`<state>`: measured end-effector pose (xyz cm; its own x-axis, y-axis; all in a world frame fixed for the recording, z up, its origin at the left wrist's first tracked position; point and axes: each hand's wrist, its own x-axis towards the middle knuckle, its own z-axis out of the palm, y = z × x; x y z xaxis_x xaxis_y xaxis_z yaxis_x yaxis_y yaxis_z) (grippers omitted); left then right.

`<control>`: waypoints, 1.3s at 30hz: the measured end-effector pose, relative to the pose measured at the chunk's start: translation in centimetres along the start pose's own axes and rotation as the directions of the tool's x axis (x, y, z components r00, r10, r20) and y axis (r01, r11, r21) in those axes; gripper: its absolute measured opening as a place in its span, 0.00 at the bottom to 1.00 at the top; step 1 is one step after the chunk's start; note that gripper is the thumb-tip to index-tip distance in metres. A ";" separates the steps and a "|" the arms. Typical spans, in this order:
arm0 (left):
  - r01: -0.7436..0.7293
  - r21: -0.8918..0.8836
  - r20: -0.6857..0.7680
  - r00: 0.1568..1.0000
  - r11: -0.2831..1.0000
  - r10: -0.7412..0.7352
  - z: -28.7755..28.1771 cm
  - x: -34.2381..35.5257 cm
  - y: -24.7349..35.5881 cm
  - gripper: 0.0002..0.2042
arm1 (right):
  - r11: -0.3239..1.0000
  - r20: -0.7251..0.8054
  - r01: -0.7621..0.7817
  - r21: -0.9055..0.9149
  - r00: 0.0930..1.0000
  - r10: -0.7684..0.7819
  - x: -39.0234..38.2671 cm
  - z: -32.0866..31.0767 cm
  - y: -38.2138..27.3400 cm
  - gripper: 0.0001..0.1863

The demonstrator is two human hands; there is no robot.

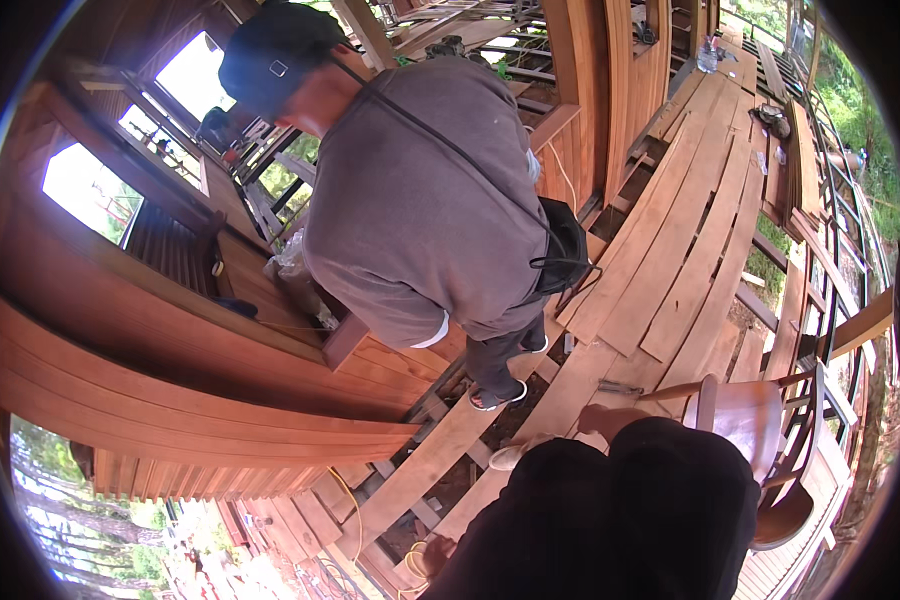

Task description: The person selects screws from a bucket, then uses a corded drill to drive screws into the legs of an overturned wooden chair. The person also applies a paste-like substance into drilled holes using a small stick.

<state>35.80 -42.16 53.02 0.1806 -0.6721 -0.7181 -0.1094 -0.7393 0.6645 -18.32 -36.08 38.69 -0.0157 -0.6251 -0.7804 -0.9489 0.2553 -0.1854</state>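
My left hand (440,550) shows partly at the lower edge beside my dark-clothed leg (510,540), near a loop of yellow cord (412,562); its fingers are too small and hidden to read. I cannot make out my right hand. A pale shoe (510,455) shows beyond my knees, with a wooden chair (730,420) to their right. Just ahead, a person in a grey sweatshirt (410,200), dark cap and sandals bends toward a wooden wall (220,370), a black bag (560,250) at the hip. That person's hands are hidden.
Loose planks (675,240) lie over joists, with open gaps between them. A plastic bottle (708,58) and a dark bundle (770,120) sit at the far end. A railing frame runs along the right, greenery beyond it. Timber posts and window openings stand at the upper left.
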 end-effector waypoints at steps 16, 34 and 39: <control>0.112 0.061 0.109 0.987 0.992 -0.118 9.0 -1.3 -2.7 0.13 | 0.972 -0.213 0.230 0.052 0.953 -0.214 1.3 -8.9 -4.2 0.22; 0.176 0.066 0.041 0.983 0.982 -0.179 13.0 -2.2 -0.7 0.14 | 0.975 -0.032 0.212 -0.065 0.976 -0.214 5.2 -7.8 8.5 0.19; 0.191 0.086 0.057 0.979 0.978 -0.196 14.3 -2.2 -0.6 0.14 | 0.988 0.046 0.144 -0.060 0.989 -0.141 5.9 -8.8 8.1 0.19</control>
<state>21.45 -40.80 51.25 0.1427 -0.5153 -0.8451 -0.1569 -0.8548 0.4947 -28.91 -44.18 37.89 0.1329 -0.6204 -0.7729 -0.9584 0.1183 -0.2597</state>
